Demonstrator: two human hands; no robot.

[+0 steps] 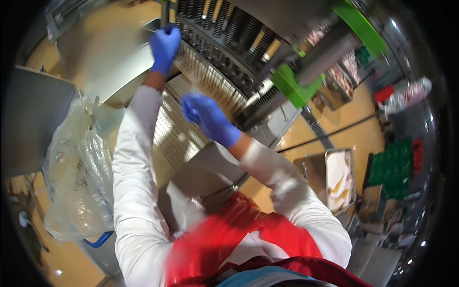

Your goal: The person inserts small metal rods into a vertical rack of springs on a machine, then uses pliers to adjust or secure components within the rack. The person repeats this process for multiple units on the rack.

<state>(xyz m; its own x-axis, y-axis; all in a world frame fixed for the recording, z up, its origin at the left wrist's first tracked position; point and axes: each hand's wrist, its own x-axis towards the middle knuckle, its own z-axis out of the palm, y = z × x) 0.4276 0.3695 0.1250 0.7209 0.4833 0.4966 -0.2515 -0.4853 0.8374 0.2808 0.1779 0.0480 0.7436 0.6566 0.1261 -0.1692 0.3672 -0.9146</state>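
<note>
My left hand [165, 48], in a blue glove, is closed in a fist beside the left end of a machine with rows of needles [210, 71]. Whatever its fingers may hold is hidden. Nearer to me, my right hand [205, 115], also blue-gloved, hovers over the perforated metal bed [177, 126] in front of the needles. Its fingers are curled in and slightly blurred, and I cannot make out anything in them. Above the needles run dark coil springs [229, 28] on a metal head.
A clear plastic bag [81, 177] hangs at the left by a steel surface [36, 119]. Green clamps [296, 86] stick out from the machine's right side. Further right stand a steel tub with pale contents [339, 179], green crates [392, 167] and bins of pink meat [339, 79].
</note>
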